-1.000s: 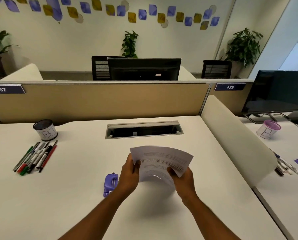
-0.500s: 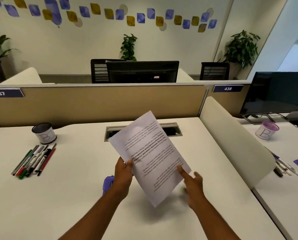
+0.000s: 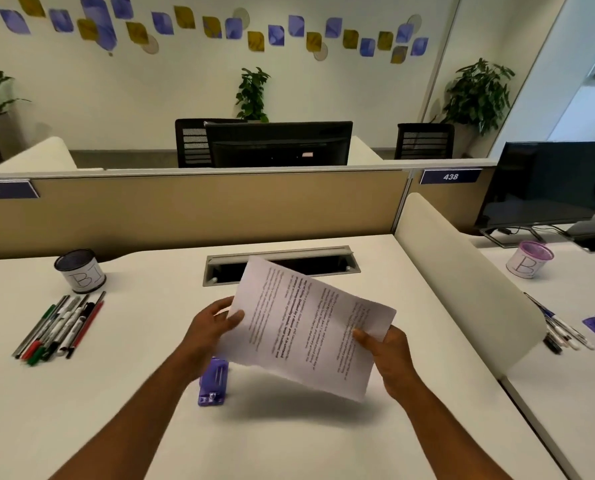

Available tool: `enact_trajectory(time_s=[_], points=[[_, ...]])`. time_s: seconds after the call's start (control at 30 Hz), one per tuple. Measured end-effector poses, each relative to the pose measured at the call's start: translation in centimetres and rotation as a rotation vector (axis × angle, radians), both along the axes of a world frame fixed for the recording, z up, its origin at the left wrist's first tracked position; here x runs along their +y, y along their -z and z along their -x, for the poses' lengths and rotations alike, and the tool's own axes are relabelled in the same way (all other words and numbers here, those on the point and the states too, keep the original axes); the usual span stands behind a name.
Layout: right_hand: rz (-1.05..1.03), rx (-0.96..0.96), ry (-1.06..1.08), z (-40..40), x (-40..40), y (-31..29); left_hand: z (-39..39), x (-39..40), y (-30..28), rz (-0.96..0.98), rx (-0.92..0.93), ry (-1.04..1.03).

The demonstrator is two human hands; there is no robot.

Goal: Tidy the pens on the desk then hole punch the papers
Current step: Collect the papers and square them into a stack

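Head view, "BJ" cup [image 3: 80, 274], "438" sign [image 3: 450, 176]

"438" on partition sign [image 3: 450, 176], "BJ" on cup [image 3: 80, 271]

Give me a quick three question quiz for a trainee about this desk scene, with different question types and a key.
1. True or false: the pens are already in the cup.
2. Multiple choice: what grips the papers? A) left hand only B) right hand only C) both hands
3. Fill in: the purple hole punch lies on the desk, partly under the ____ edge of the papers.

Key: 1 false, the pens lie on the desk beside the cup. 2 C. 3 left.
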State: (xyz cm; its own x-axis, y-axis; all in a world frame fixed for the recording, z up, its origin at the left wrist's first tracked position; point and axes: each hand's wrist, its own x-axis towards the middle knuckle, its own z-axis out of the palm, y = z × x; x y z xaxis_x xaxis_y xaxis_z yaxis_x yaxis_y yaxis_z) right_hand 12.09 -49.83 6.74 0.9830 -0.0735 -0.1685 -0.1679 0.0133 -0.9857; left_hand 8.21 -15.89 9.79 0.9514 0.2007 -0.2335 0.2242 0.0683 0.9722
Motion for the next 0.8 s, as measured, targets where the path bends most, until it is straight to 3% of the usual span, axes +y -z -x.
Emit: enact_trajectory(time_s=[0.07, 0.23, 0.4, 0.8], points=[[0.056, -0.052, 0.031, -0.4, 0.3, -0.2, -0.8, -1.0, -0.3, -0.162, -0.043, 0.056], [0.068, -0.128, 0.131, -0.2, 2.1, 0.3, -0.7, -4.7, 0.9, -0.338, -0.187, -0.095], [0.145, -0.119, 0.098, 0.7, 2.1, 2.2, 0.7, -6.1, 4.1, -0.325, -0.152, -0.206], [0.162, 0.03, 0.147, 0.1, 1.9, 3.9, 0.6, -6.4, 6.8, -0.329, -0.053, -0.174]])
